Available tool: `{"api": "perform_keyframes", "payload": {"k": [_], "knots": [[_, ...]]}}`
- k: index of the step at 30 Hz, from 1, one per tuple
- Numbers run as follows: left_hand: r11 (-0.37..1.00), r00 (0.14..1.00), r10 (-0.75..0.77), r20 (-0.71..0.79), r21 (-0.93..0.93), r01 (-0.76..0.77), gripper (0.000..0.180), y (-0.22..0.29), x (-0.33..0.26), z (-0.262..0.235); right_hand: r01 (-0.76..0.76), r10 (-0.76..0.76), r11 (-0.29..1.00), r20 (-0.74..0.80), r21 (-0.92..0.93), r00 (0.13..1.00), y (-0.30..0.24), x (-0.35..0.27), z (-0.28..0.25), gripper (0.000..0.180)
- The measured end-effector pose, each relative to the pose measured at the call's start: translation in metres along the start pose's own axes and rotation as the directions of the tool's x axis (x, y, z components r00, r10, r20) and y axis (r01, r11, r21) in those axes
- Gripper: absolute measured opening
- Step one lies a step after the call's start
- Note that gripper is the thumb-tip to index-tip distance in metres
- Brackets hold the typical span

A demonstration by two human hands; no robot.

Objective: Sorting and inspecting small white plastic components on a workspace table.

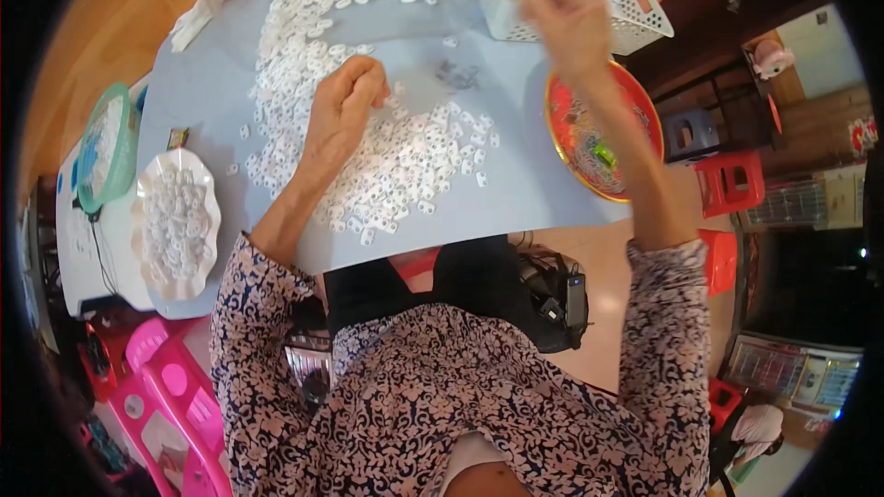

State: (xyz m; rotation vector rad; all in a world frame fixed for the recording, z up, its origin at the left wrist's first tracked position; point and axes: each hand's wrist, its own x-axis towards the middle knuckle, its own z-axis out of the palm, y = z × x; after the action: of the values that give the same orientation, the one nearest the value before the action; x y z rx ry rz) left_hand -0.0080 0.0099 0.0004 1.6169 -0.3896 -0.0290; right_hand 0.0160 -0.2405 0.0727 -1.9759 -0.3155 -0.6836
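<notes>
1. Nearest my camera, the wearer's patterned shirt [442, 387] fills the lower part of my view, dark and pale pink, its sleeves covering both arms to below the elbows.
2. I see the left hand [350, 97] over the spread of small white pieces [396, 170], its fingers curled inward. I cannot tell whether they close on a piece.
3. I get the right hand [564, 17] only as a blur, in front of the white perforated basket [635, 32]. Its grip, and any contact with the basket, I cannot tell.
4. White pieces, many with dark spots, lie loose across the grey-blue table [516, 83]; more white contents show inside the basket.
5. Below the right forearm I find a red round tray [651, 110] with a gold rim, a green item [604, 155] among its tangled contents.
6. Toward my left, a scalloped white dish [180, 291] holds more pieces, with a small packet [178, 138] just beyond it and a green basin [132, 129] farther left.
7. Beyond the table I see a pink chair [198, 410] on the left and a red stool [732, 182] on the right.
</notes>
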Motion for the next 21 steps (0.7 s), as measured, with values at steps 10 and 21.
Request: {"api": "perform_keyframes", "payload": {"k": [10,21], "knots": [[0.986,0.995,-0.017,-0.096,-0.164,0.001,0.030,-0.013,0.006,-0.006,0.183,-0.058,0.923,0.348,-0.339,0.936,0.015,-0.019,0.038,0.013],[0.988,0.993,-0.095,-0.069,-0.129,0.086,0.034,0.000,0.004,0.001,0.223,0.101,0.756,0.447,-0.615,0.889,0.059,-0.010,0.057,0.014]]}}
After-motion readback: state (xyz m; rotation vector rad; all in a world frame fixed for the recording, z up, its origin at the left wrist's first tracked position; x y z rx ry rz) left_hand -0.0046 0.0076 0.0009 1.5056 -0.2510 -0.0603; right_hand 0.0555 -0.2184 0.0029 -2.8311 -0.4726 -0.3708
